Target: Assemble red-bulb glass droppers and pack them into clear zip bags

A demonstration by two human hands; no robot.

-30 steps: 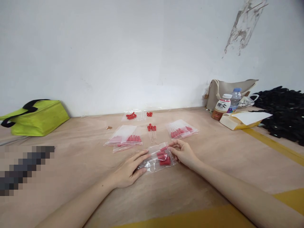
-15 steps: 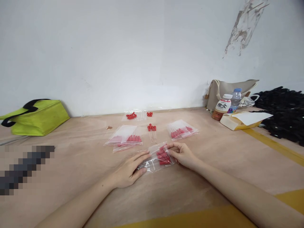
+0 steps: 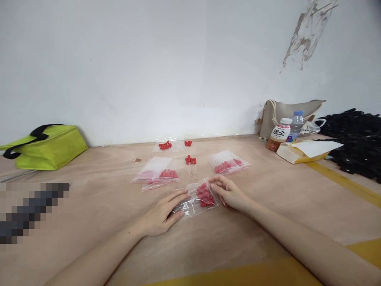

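Observation:
A clear zip bag point(image 3: 187, 206) lies on the table in front of me, with several red-bulbed droppers point(image 3: 205, 195) toward its right end. My left hand point(image 3: 162, 212) rests on the bag's left end, fingers stretched out and thumb apart. At the right edge, my right hand point(image 3: 228, 192) pinches the bag's zip strip between thumb and fingers. Just beyond the bag stand out a few loose droppers point(image 3: 190, 160), with red bulbs and clear stems. Filled zip bags lie in a left pile point(image 3: 156, 165) and a right pile point(image 3: 224, 159).
By the wall are an opened bag with red rubber bulbs point(image 3: 165, 145) and loose red bulbs point(image 3: 187, 143). A green bag point(image 3: 52, 149) stands far left. To the right are a drink bottle point(image 3: 279, 135), a water bottle point(image 3: 296, 123), an open carton point(image 3: 293, 154) and a black heap point(image 3: 354, 139).
My right fingers have shifted slightly along the bag's right edge, and the plastic over the red bulbs looks hazier. My left hand has stayed in place.

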